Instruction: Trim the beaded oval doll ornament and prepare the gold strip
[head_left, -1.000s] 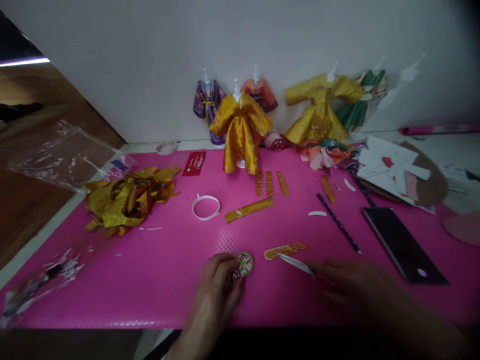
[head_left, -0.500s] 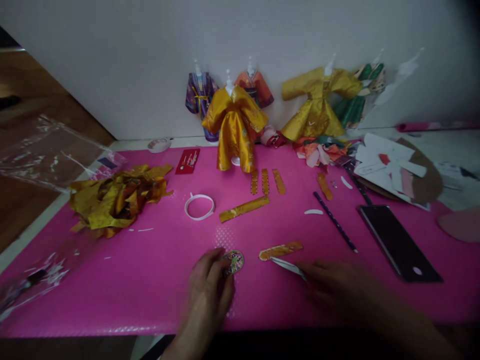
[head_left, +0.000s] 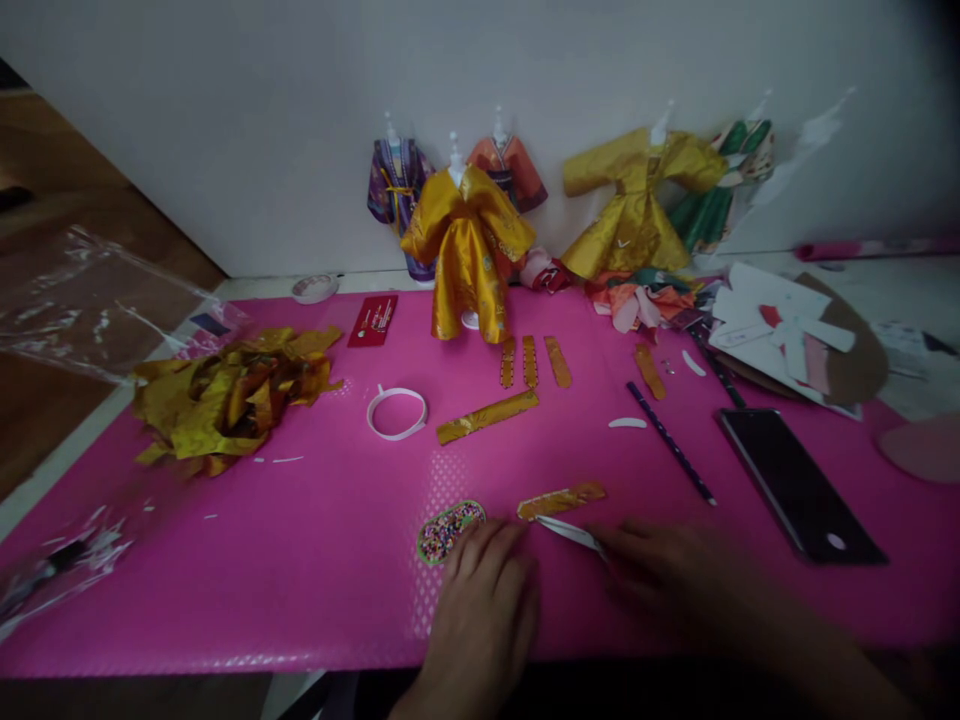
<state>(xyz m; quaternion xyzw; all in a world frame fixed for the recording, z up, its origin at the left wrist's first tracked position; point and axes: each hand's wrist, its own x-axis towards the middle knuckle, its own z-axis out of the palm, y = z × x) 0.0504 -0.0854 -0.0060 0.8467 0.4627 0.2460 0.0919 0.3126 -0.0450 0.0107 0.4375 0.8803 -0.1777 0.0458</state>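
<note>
My left hand [head_left: 489,575] lies on the pink mat with fingers gently bent and nothing seen in it. Its fingertips overlap the right end of an oval, multicoloured speckled piece with a yellow-green rim [head_left: 441,535]. My right hand [head_left: 649,555], dim and partly in shadow, is closed around a pair of scissors [head_left: 571,531]. The scissors' pale blades point left, their tips at the lower edge of a short gold brocade strip [head_left: 566,499] with a white-edged rounded end. The scissors' handles are mostly hidden by the right hand.
Gold fabric scraps [head_left: 232,400] are heaped at left, near a white ring [head_left: 397,413]. More gold strips [head_left: 487,416] lie mid-mat. A dark pencil [head_left: 670,440] and a black phone [head_left: 799,485] lie right. Several dressed doll forms [head_left: 469,250] stand along the wall.
My left hand has moved right, uncovering most of the speckled oval piece, and now lies closer to the gold strip. My right hand and the scissors have shifted slightly left.
</note>
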